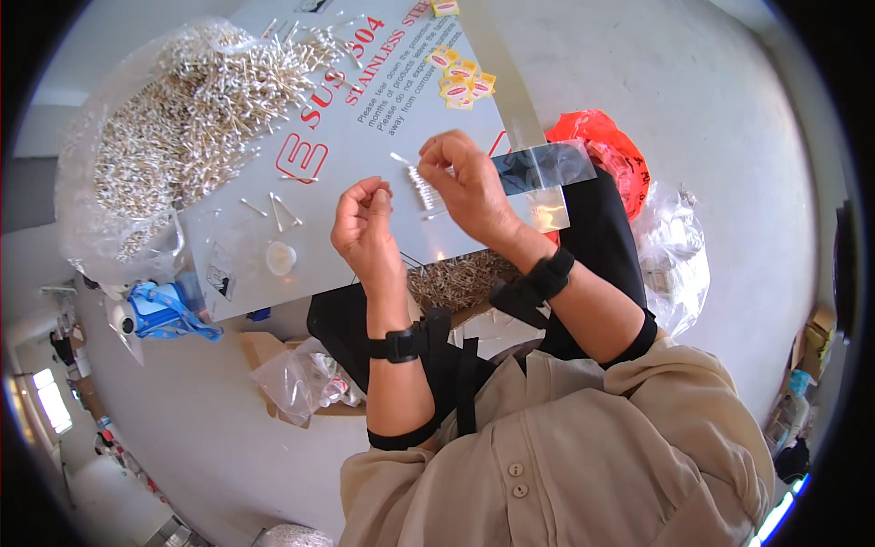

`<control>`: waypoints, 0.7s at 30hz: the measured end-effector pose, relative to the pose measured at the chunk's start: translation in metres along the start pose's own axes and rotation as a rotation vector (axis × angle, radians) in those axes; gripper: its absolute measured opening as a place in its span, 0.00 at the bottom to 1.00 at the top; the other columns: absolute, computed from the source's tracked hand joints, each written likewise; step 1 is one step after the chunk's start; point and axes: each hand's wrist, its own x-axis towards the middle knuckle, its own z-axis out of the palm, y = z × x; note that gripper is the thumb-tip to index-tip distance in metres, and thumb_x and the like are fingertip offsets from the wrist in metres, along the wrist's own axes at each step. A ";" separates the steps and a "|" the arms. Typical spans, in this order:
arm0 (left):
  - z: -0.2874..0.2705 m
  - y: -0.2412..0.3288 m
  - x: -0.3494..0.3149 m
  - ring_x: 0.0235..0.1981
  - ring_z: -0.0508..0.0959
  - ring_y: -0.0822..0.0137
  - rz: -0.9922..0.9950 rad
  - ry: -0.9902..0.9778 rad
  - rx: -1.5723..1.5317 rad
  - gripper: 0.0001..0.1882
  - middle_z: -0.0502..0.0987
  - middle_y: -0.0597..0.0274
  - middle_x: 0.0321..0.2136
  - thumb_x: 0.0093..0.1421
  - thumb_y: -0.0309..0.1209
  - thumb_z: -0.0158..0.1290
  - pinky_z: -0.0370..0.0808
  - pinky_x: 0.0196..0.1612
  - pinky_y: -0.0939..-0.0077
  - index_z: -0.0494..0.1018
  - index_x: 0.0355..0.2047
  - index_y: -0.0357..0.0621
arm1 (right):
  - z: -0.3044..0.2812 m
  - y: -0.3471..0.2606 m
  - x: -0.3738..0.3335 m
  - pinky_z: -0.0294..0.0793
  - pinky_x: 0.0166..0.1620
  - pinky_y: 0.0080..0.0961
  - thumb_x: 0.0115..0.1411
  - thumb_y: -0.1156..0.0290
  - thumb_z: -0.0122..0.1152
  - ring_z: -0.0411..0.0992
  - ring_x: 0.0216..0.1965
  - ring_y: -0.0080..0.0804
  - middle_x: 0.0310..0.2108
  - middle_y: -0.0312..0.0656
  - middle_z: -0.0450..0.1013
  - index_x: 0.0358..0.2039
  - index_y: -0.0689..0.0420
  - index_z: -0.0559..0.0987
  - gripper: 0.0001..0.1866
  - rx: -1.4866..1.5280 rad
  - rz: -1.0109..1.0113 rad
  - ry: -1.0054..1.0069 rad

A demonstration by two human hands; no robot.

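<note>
My left hand (366, 228) hovers over the steel-topped table (337, 219) near its front edge, fingers curled with thumb and fingertips together; whatever they may pinch is too small to make out. Just right of it, my right hand (467, 193) is bent downward in a pinch, and its fingertips hide what they may hold. Beside and partly beneath the right hand lies a short row of white cotton swabs (420, 189). To the left a large heap of cotton swabs (196, 114) spills from a clear plastic bag (77, 196).
Small yellow-and-white packets (465, 84) lie at the far side. Loose swabs (284, 211) and a round white tub (281, 258) sit left. A box of swabs (463, 281) stands below the front edge. Right are a red bag (602, 137) and a clear bag (674, 255).
</note>
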 end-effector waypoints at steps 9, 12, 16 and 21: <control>0.020 0.038 -0.046 0.28 0.72 0.75 0.085 -0.094 -0.027 0.03 0.76 0.65 0.30 0.59 0.22 0.57 0.69 0.33 0.83 0.74 0.32 0.37 | -0.018 -0.040 -0.050 0.68 0.39 0.26 0.57 0.80 0.60 0.68 0.36 0.30 0.33 0.40 0.69 0.30 0.62 0.72 0.05 0.091 -0.046 -0.007; 0.022 0.042 -0.058 0.27 0.71 0.75 0.090 -0.124 -0.057 0.02 0.75 0.65 0.29 0.60 0.21 0.56 0.69 0.33 0.83 0.73 0.31 0.36 | -0.023 -0.047 -0.062 0.69 0.39 0.27 0.57 0.80 0.61 0.68 0.35 0.32 0.31 0.40 0.69 0.31 0.62 0.73 0.05 0.075 -0.046 0.036; 0.022 0.045 -0.070 0.27 0.71 0.75 0.120 -0.161 -0.062 0.02 0.74 0.64 0.29 0.62 0.21 0.54 0.70 0.33 0.83 0.72 0.32 0.36 | -0.032 -0.053 -0.072 0.68 0.39 0.27 0.57 0.80 0.61 0.68 0.34 0.32 0.30 0.40 0.69 0.31 0.62 0.73 0.05 0.080 -0.045 0.046; 0.023 0.046 -0.081 0.28 0.72 0.75 0.137 -0.178 -0.068 0.01 0.75 0.64 0.31 0.62 0.21 0.53 0.71 0.34 0.83 0.72 0.34 0.37 | -0.039 -0.059 -0.080 0.67 0.36 0.26 0.58 0.79 0.61 0.67 0.33 0.31 0.29 0.40 0.69 0.31 0.61 0.74 0.04 0.103 -0.036 0.014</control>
